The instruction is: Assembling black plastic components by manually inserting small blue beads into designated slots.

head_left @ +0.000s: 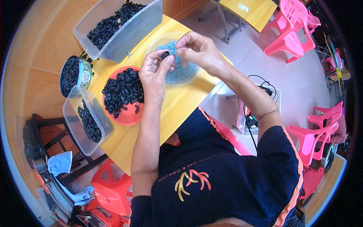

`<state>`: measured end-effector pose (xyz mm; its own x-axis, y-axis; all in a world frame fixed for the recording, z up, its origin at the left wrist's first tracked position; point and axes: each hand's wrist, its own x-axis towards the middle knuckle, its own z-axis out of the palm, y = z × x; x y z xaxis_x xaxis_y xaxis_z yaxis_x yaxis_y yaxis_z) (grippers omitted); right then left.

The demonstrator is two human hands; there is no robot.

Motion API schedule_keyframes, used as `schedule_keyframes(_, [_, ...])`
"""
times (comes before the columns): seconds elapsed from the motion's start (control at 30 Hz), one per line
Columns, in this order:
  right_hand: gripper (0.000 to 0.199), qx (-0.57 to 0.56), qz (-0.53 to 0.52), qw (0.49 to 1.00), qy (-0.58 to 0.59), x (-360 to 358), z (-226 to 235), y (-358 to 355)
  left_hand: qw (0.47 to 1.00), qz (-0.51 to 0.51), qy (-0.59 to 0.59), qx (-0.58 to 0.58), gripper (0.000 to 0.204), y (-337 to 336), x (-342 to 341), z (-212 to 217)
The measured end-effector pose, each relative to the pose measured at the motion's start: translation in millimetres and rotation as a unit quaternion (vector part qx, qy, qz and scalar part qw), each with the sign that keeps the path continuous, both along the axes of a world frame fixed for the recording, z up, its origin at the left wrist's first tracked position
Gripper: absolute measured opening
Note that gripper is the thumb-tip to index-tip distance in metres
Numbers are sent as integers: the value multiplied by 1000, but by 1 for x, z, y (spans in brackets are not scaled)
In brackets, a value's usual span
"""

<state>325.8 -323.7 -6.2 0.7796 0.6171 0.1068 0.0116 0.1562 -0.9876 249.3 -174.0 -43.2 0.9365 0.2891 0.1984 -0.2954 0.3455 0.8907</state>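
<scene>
My left hand [153, 75] is closed, pinching a small round black plastic part [165, 55] between thumb and fingers. Close by on the right, my right hand [202, 53] has its thumb and fingertips pressed together; whatever they hold is too small or hidden to make out. Both hands are above a round translucent bowl [151, 43] full of tiny shiny bluish-silver pieces [181, 73]. Just left of my left wrist, a red round dish [130, 119] holds a heap of similar black parts [123, 89].
A large clear bin [126, 49] of black pieces stands at the yellow table's [181, 102] far left. Nearer are a round tin [85, 73] and a smaller clear box [106, 126], also with black pieces. Pink chairs [289, 43] and a second table [251, 11] are at right.
</scene>
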Motion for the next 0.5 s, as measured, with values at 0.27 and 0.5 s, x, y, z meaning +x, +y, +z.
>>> schedule_keyframes(0.27, [14, -27, 33, 999, -18, -3, 9, -4, 996, 45, -14, 74, 19, 0, -4, -3])
schedule_keyframes(0.5, [14, -77, 101, 992, 13, -17, 24, -4, 988, 45, -61, 138, 19, 1, -25, -1])
